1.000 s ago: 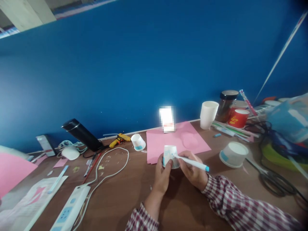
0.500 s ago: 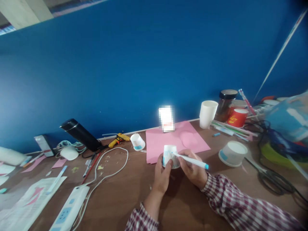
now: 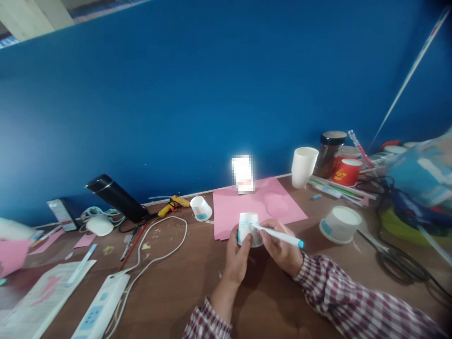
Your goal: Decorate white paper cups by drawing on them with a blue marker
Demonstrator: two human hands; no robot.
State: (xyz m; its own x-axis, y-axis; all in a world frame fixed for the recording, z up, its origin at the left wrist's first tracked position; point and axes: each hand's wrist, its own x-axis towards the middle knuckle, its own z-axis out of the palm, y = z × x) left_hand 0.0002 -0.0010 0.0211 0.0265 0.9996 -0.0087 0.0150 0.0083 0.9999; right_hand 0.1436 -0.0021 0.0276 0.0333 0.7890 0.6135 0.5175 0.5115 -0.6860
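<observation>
"Your left grip was closed around the white cup, near the front edge of the pink paper; your right grip pinched the marker, its tip at the cup's side."

"What had changed?"

"Little at your hands in half a second. More of a pink sheet showed at far left."

"And for the work?"

"Your marking beside the blue lines was probably ongoing, the cup steady."
</observation>
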